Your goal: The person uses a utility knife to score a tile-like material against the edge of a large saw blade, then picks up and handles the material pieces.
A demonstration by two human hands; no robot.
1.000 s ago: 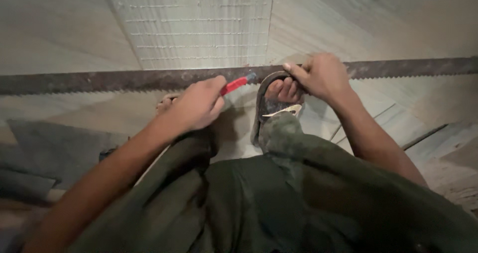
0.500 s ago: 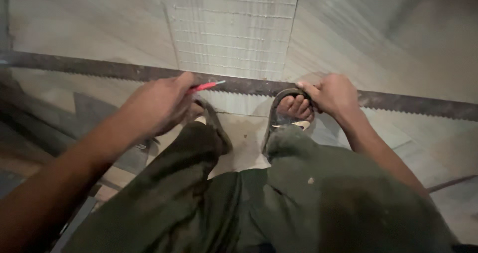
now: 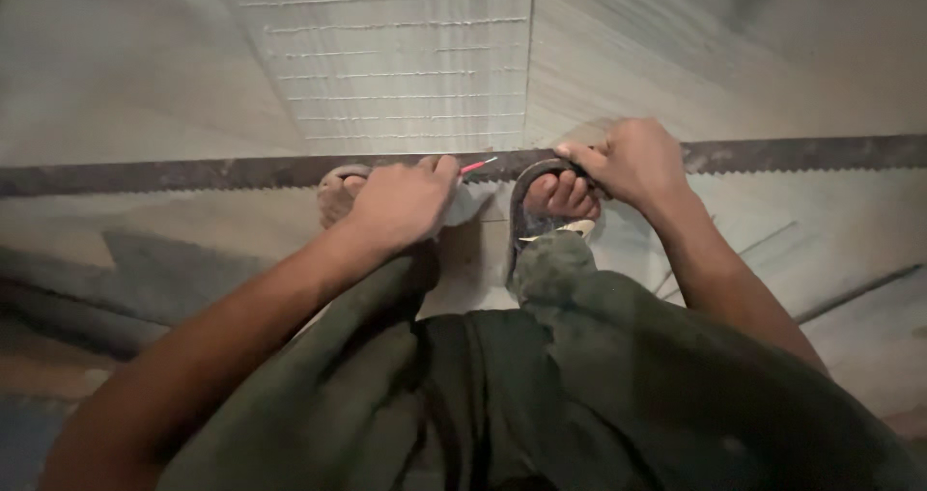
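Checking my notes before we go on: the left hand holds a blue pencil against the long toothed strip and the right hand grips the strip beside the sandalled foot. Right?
Not quite. In the head view the pencil in the left hand is red, not blue. The rest stands: the right hand grips the long toothed strip beside the sandalled foot.

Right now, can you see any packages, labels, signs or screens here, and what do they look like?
None in view.
Left hand: holds a thin red pencil against a long dark toothed strip.
Right hand: grips the same strip, above a sandalled foot.
Floor: pale grey slabs, one scored with parallel lines.
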